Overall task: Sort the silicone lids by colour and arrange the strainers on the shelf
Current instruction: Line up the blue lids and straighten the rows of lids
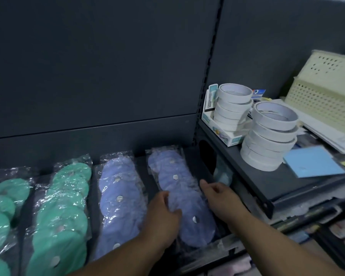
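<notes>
Head view: both your hands flank the rightmost blue lid pack [187, 196] on the shelf [142, 170], beside the other blue row [118, 196], 2 green rows [64, 206] further left, colours grouped. Left hand [163, 216] curls fingers onto its wrapper, squaring it; right hand [219, 196] steadies the far edge, fingers hidden, so I can't tell its grip.

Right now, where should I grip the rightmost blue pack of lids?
Probably grip the rightmost blue pack by its two long edges near the middle, from above, left hand and right hand either side: it is long, looks floppy and lies flat.
</notes>
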### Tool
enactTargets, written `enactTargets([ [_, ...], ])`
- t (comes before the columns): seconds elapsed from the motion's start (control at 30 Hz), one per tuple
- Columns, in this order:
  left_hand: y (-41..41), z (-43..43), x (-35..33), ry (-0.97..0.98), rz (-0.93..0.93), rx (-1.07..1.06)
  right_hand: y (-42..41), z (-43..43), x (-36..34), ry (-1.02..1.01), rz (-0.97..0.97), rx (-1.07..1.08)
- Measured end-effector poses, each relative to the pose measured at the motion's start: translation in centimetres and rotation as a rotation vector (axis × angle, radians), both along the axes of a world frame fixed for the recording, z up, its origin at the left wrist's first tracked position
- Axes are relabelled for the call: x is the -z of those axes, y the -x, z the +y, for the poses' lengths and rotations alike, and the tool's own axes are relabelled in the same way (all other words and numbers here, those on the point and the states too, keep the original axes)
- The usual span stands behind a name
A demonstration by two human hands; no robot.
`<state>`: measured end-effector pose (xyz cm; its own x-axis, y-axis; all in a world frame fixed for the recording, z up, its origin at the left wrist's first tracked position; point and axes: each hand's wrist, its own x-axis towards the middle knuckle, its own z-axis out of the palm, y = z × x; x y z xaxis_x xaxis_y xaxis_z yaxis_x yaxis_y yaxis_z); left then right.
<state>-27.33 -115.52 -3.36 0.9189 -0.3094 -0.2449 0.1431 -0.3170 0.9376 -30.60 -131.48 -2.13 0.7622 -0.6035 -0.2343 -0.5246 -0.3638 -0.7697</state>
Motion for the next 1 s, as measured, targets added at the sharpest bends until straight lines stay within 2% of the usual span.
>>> enactTargets([
  [0.07,0.6,-0.4,-0.2,-0.016,-0.017,-0.026,0.7,0.3,-0.5,-0.096,0.01,-0.041],
  [0.2,1.1,-1.2,-0.4,0.012,0.075,-0.076,1.4,1.0,-0.1,-0.322,-0.029,-0.157],
  [0.4,1.1,-1.5,-0.7,0.08,0.008,-0.172,0.7,0.4,-0.1,-0.396,-0.202,-0.218],
  [0.57,0.4,-1.4,-1.6,0.038,0.044,-0.098,-1.1,0.2,0.2,-0.208,-0.136,-0.251],
  [0.8,-3.0,-2.1,-2.8,0.054,0.153,-0.125,-4.3,0.2,-0.8,-0.116,-0.077,-0.287],
  [0.9,-3.2,-2.3,-2.3,0.015,0.16,-0.073,-4.9,0.0,-0.8,-0.061,0.03,-0.353],
  [1.0,-2.9,-2.2,-2.1,0.002,0.16,-0.004,-4.8,-0.3,-0.5,-0.054,0.059,-0.316],
])
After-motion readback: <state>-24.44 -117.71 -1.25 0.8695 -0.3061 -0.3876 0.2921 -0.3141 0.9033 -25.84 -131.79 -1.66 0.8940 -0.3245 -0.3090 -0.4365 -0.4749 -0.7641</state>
